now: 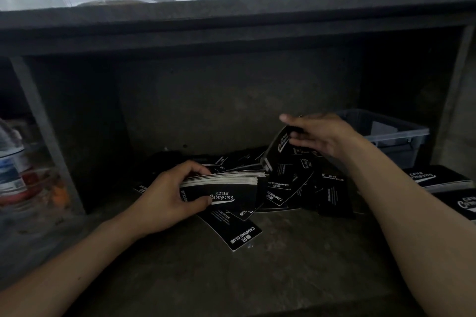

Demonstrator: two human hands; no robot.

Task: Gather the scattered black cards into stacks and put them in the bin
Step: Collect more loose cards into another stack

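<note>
1. Presently, my left hand [170, 195] grips a thick stack [224, 183] of black cards by its left end, thumb on the printed face and fingers curled over the top edge. The face reads "Club Camping" in white script.
2. The stack stands on its long edge, its white card edges showing along the top, and rests against the loose cards [291, 183].
3. My right hand [319, 134] pinches a bent card [277, 148] above the heap, thumb over the upper edge and fingers behind it. I cannot tell whether it is one card or several.
4. The bent card curves downward; its lower end reaches the heap just beside the right end of the stack.
5. The loose cards lie overlapped and face up at mixed angles on the bench [231, 278], between my two forearms. Several read "Camping Club".
6. One outlying card [239, 235] lies nearest to me, partly under the heap.
7. The bin [401, 131], of translucent grey plastic, sits at the back right of the bench, behind my right hand. Its contents are too dim to make out.
8. Two gathered piles [438, 179] of the same cards lie flat at the far right, in front of the bin.
9. A plastic bottle [13, 170] with a label shows at the left edge, beyond an upright divider.
</note>
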